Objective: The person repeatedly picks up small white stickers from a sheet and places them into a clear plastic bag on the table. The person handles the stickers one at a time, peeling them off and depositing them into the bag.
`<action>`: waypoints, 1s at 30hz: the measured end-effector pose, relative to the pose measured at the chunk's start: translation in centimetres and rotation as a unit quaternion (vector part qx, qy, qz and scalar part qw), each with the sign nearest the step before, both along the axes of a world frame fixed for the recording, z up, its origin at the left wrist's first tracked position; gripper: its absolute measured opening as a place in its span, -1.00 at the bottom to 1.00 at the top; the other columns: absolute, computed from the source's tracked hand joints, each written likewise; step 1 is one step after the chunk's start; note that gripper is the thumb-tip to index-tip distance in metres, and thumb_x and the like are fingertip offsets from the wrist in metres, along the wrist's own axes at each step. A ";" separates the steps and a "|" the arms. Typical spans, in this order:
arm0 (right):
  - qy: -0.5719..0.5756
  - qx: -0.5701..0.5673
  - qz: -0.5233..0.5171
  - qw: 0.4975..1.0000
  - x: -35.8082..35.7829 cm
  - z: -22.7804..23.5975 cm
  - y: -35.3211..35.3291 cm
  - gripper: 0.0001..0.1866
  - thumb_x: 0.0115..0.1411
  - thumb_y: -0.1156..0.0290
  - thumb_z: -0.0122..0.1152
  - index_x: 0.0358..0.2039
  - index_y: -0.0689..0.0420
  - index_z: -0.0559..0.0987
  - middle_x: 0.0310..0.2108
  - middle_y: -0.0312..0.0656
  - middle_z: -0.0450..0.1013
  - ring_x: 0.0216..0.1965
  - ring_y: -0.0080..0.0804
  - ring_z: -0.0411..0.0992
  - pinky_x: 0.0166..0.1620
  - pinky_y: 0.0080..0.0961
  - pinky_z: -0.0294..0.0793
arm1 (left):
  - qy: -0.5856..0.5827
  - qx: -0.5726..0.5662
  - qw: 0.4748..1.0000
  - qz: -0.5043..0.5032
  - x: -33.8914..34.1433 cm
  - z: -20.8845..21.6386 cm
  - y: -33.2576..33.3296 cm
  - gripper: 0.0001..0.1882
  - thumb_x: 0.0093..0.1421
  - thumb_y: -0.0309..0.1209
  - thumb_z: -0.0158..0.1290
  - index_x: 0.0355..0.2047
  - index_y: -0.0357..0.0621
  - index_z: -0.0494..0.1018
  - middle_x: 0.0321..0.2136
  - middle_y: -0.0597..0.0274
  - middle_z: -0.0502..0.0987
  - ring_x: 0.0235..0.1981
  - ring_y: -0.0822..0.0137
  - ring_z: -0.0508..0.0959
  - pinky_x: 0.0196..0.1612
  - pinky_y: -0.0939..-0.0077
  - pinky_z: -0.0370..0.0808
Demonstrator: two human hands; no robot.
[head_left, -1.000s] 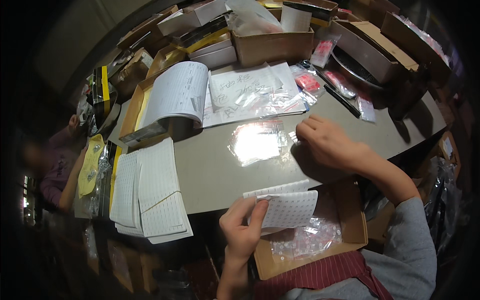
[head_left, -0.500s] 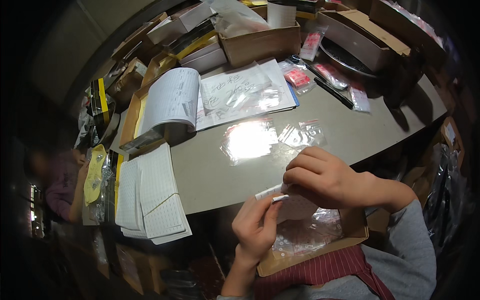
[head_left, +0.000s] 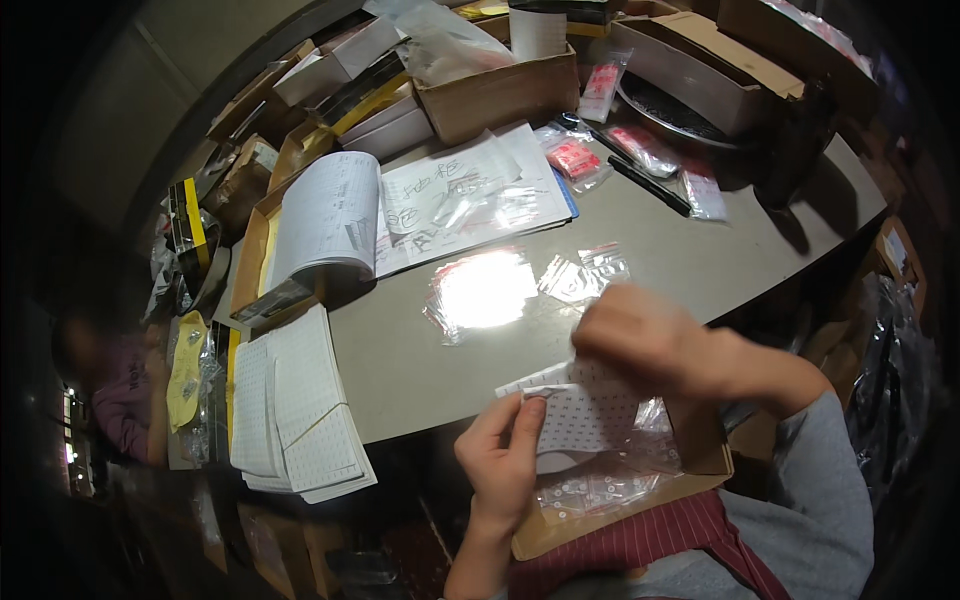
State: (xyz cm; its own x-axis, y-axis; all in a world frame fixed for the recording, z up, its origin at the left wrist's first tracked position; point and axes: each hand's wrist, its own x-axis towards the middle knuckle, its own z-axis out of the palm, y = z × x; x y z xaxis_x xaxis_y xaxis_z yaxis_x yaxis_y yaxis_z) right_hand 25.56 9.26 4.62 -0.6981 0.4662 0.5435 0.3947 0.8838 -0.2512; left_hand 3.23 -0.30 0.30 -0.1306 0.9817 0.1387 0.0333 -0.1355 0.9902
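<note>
My left hand (head_left: 498, 462) pinches the edge of a white sheet of small printed labels (head_left: 590, 418), its thumb pressed on a curled corner. Over the sheet's far right side is my right hand (head_left: 645, 338), smeared by motion, so what its fingers do cannot be made out. Below the sheet, an open cardboard box (head_left: 708, 432) sits at my lap and contains clear plastic bags (head_left: 600, 490) with small round pieces. Past the sheet, a pile of small clear zip bags (head_left: 482, 290) glares in the light, with a few more bags (head_left: 585, 272) beside it.
Rubber-banded label sheets (head_left: 310, 420) hang over the table's left front edge. Farther back are a box with a curled paper stack (head_left: 328, 215), papers (head_left: 470, 190), a black marker (head_left: 648, 185) and several boxes (head_left: 495, 95). Another person (head_left: 125, 390) sits at the far left.
My right hand has lifted off the sheet's edge and blurs with motion. The sheet is more unfolded, showing more printed labels. The whole view has shifted slightly.
</note>
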 end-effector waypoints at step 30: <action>-0.126 -0.028 -0.097 0.987 -0.2 -0.6 6.9 -0.75 0.12 0.49 0.31 -0.23 0.21 0.45 -0.30 -0.01 0.47 -0.14 0.04 0.45 -0.07 -0.15 0.45 | -0.118 -0.008 0.992 0.052 -3.0 1.0 -2.0 -0.82 0.31 -0.48 0.16 -0.29 -0.44 0.57 -0.45 0.33 0.57 -0.43 0.59 0.44 -0.32 0.71 0.32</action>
State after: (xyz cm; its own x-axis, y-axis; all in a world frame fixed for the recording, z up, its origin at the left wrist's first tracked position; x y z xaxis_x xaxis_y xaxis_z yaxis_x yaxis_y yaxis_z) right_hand 25.39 16.15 4.02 -0.7029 0.6285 0.3330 0.6110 0.7732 -0.1697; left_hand 0.23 -2.28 1.31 -0.2575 0.9632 0.0765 -0.1872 -0.1274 0.9740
